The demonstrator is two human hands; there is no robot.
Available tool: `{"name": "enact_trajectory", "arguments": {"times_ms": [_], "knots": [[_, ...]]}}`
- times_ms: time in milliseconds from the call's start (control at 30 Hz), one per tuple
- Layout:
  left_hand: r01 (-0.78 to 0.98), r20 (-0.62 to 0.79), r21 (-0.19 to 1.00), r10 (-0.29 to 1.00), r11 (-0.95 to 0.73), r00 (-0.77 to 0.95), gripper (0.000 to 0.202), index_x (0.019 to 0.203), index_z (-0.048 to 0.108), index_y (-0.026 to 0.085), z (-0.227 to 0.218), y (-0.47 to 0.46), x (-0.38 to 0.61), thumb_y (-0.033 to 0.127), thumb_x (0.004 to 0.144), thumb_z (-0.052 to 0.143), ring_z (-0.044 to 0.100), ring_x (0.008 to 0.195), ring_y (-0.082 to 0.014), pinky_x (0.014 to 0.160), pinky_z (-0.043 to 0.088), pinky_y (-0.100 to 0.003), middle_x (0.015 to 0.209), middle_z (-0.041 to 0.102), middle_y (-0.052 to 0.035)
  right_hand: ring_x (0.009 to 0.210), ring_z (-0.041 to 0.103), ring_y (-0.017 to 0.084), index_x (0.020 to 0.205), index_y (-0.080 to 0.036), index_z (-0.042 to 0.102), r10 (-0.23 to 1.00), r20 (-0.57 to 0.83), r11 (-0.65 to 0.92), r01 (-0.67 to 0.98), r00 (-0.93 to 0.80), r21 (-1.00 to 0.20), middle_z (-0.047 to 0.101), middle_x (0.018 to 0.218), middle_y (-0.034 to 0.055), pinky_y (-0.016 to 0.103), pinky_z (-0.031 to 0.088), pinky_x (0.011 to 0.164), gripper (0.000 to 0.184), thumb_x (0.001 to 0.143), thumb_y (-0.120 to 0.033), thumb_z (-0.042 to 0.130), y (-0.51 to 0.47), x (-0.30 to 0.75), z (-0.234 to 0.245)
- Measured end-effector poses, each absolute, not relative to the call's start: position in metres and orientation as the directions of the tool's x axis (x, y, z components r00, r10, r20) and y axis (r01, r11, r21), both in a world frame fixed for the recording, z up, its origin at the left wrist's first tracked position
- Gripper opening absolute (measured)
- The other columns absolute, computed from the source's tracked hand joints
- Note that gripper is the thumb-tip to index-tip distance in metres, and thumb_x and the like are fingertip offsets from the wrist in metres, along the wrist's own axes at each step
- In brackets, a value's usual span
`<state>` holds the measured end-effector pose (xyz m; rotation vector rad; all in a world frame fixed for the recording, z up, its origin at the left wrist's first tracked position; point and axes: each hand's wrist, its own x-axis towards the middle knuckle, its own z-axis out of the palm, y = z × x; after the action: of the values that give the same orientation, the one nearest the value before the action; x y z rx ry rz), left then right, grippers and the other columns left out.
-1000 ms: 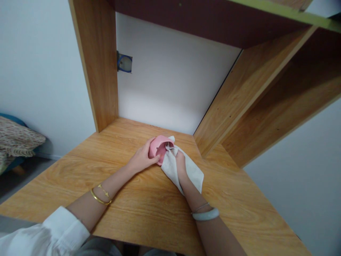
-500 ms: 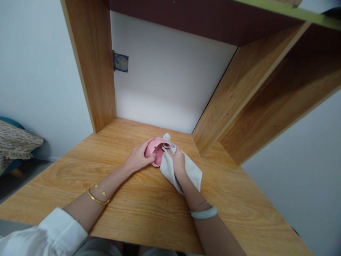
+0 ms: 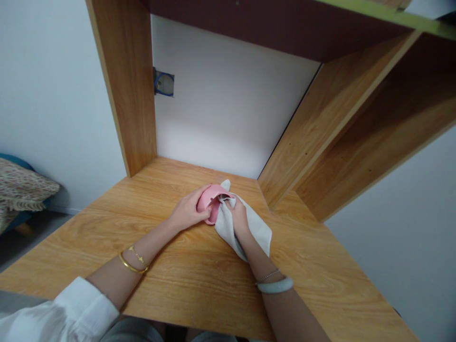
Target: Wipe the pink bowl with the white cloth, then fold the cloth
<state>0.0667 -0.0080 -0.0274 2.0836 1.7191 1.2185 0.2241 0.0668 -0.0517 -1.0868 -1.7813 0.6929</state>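
Note:
A pink bowl-shaped container (image 3: 205,200) is tipped on its side over the wooden desk, its opening facing right and toward me. My left hand (image 3: 190,207) grips it from the left, with the thumb at the rim and the fingers behind. A pale grey cloth (image 3: 258,228) is bunched in my right hand (image 3: 239,216), which presses part of it into the container's mouth. The rest of the cloth drapes to the right under my wrist. My right fingertips are hidden by the cloth and the rim.
The wooden desk top (image 3: 199,280) spreads around my hands. Upright panels stand at left (image 3: 131,95) and right (image 3: 313,128), with a dark shelf (image 3: 231,23) overhead. An open socket box (image 3: 164,84) shows in the back wall. A woven throw (image 3: 24,185) lies at far left.
The view has shifted slightly. The pink container is turned a little, so less of its inside shows. Both hands keep their hold, and the cloth stays at the container's mouth.

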Motion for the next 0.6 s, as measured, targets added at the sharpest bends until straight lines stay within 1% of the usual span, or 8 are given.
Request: {"name": "enact_trajectory", "arguments": {"times_ms": [233, 333, 433, 500, 600], "knots": [[0.733, 0.464, 0.604, 0.886, -0.312, -0.006, 0.064, 0.130, 0.036, 0.019, -0.028, -0.007, 0.066, 0.033, 0.070, 0.053, 0.048, 0.114, -0.0224, 0.097, 0.037, -0.034, 0.129, 0.048, -0.0052, 0.083, 0.060, 0.021, 0.093, -0.020, 0.060, 0.891, 0.408, 0.455, 0.415, -0.201, -0.788, 0.067, 0.090, 0.0053, 0.030, 0.043, 0.073, 0.027, 0.079, -0.039, 0.047, 0.065, 0.224, -0.050], [0.728, 0.461, 0.615, 0.887, -0.303, -0.021, 0.062, 0.130, 0.036, 0.020, -0.029, -0.007, 0.066, 0.031, 0.071, 0.052, 0.049, 0.112, -0.0222, 0.096, 0.038, -0.034, 0.127, 0.049, -0.0050, 0.085, 0.060, 0.021, 0.098, -0.023, 0.059, 0.887, 0.431, 0.451, 0.508, -0.164, -0.734, 0.066, 0.091, 0.0043, 0.029, 0.042, 0.072, 0.025, 0.078, -0.035, 0.050, 0.062, 0.225, -0.046], [0.714, 0.456, 0.633, 0.889, -0.299, -0.033, 0.062, 0.130, 0.036, 0.018, -0.030, -0.007, 0.066, 0.029, 0.070, 0.051, 0.051, 0.110, -0.0215, 0.095, 0.039, -0.033, 0.126, 0.050, -0.0054, 0.086, 0.059, 0.021, 0.103, -0.026, 0.057, 0.881, 0.459, 0.424, 0.625, -0.116, -0.655, 0.066, 0.093, 0.0027, 0.029, 0.041, 0.072, 0.028, 0.076, -0.033, 0.053, 0.059, 0.227, -0.041], [0.710, 0.459, 0.634, 0.888, -0.306, -0.027, 0.062, 0.130, 0.036, 0.018, -0.030, -0.007, 0.066, 0.029, 0.070, 0.051, 0.050, 0.111, -0.0211, 0.095, 0.039, -0.033, 0.126, 0.050, -0.0052, 0.086, 0.059, 0.021, 0.106, -0.027, 0.055, 0.873, 0.474, 0.423, 0.661, -0.114, -0.620, 0.066, 0.094, 0.0022, 0.029, 0.040, 0.072, 0.031, 0.076, -0.033, 0.055, 0.056, 0.227, -0.038], [0.718, 0.478, 0.606, 0.878, -0.342, 0.015, 0.063, 0.130, 0.036, 0.019, -0.029, -0.008, 0.066, 0.030, 0.070, 0.052, 0.048, 0.114, -0.0213, 0.097, 0.037, -0.032, 0.128, 0.048, -0.0047, 0.087, 0.059, 0.021, 0.108, -0.027, 0.055, 0.865, 0.483, 0.439, 0.676, -0.139, -0.592, 0.066, 0.095, 0.0027, 0.029, 0.040, 0.073, 0.032, 0.077, -0.032, 0.053, 0.055, 0.227, -0.036]]}}
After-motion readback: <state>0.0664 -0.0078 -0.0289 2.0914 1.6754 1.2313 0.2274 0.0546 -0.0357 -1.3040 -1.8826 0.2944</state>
